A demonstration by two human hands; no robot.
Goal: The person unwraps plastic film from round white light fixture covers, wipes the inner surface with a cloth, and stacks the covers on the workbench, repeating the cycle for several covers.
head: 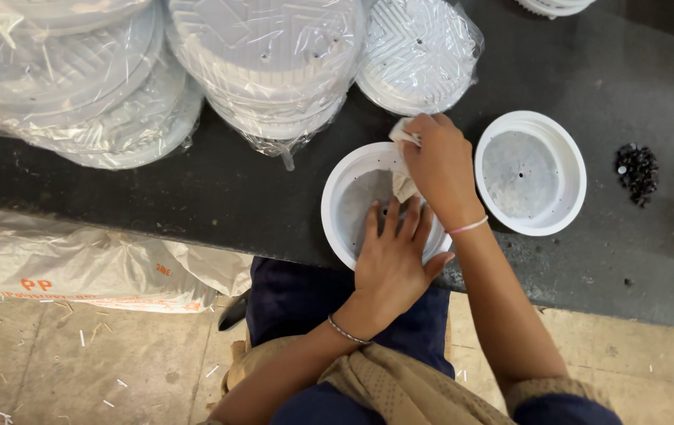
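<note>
Left hand (390, 260): spread flat, pressing the near white dish (338, 206) at frame centre.
Right hand (439, 167): pinching a cloth (402, 185) inside it.
Progress: wiping seemingly underway (second dish (569, 169) right looks dusty); wrapped stacks (266, 67) upper left.

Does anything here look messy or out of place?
Mostly tidy. A small heap of black bits lies loose on the dark table right of the second white dish, and the floor is littered with pale scraps.

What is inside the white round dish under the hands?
Inside the white dish a grey dusty bottom shows, with the cloth in the right hand. The left hand covers the rest.
</note>
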